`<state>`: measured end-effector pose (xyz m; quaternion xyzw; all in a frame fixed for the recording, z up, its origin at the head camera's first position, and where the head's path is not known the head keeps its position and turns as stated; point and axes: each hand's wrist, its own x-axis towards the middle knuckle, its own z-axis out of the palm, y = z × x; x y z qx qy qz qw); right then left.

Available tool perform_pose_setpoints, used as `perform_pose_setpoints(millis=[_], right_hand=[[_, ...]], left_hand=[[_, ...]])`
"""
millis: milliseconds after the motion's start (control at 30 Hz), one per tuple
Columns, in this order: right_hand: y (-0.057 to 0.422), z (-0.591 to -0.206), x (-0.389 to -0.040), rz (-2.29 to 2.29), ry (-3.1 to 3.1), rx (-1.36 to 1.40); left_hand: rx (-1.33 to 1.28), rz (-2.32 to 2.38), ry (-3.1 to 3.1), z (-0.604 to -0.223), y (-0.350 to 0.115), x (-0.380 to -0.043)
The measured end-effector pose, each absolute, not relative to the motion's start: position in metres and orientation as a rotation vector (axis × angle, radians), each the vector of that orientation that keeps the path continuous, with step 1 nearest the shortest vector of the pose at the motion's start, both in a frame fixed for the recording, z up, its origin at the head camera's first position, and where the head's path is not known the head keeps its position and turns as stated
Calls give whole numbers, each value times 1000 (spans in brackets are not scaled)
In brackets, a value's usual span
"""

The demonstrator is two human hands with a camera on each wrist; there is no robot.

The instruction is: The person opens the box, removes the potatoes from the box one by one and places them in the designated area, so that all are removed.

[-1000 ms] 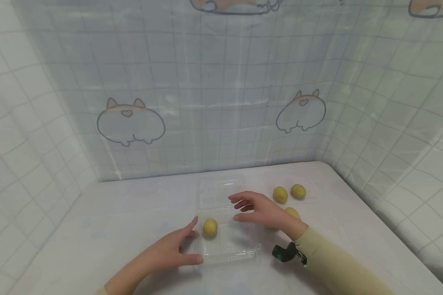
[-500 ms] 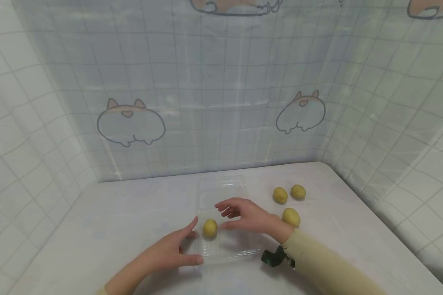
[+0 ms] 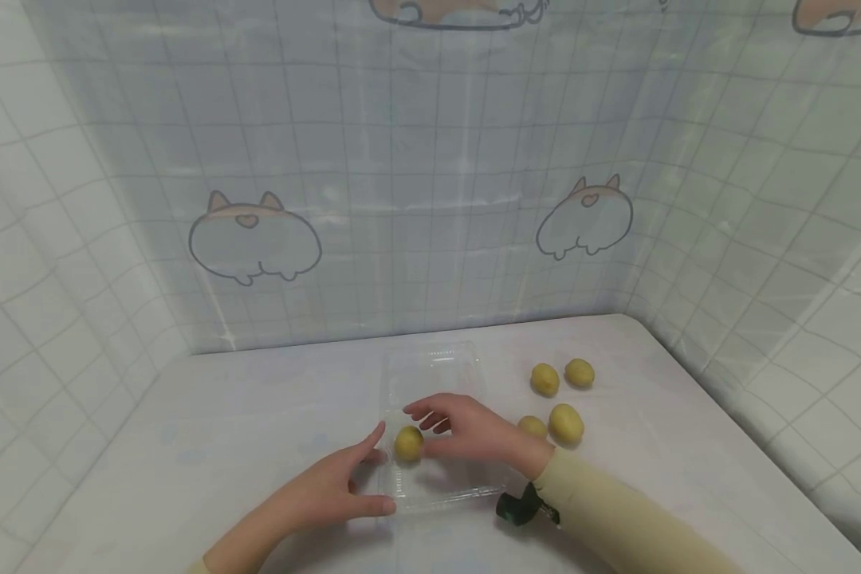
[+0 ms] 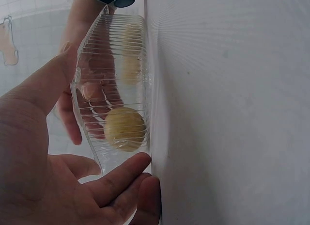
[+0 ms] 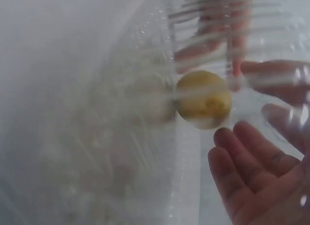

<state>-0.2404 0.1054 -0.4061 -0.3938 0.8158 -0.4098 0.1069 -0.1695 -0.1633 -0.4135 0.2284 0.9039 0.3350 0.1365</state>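
A lemon sits in the base of an open clear plastic clamshell box, near its left wall. My left hand rests beside that wall, thumb and fingers spread along it; in the left wrist view the fingertips lie low, near the table. Over the box reaches my right hand, its fingers loosely bent and the thumb close to the lemon. The right wrist view shows the lemon beside the right fingers, with no grip around it. Whether the thumb touches the lemon I cannot tell.
Several more lemons lie on the white table to the right of the box. The clear lid lies folded back behind the base. A dark green device hangs at the right wrist. Patterned curtains surround the table.
My right hand has moved left and slightly nearer across the box, to the lemon. More of the lemons on the right have come into sight. The left hand has stayed still.
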Motion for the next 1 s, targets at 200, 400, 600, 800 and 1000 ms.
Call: perform_pose_setpoints(millis=[200, 400, 600, 800, 1000], right_hand=[[103, -410, -239, -1120, 2442, -1214], [103, -413, -238, -1059, 2459, -1231], [100, -412, -238, -986, 2469, -1274], [96, -415, -239, -900, 2489, -1337], [93, -421, -240, -845, 2507, -1387]], left_hand=[[666, 959, 2624, -414, -162, -170], [659, 950, 2618, -413, -161, -171], [667, 931, 2637, -413, -162, -171], [662, 940, 2632, -414, -161, -172], [653, 946, 2629, -417, -161, -172]])
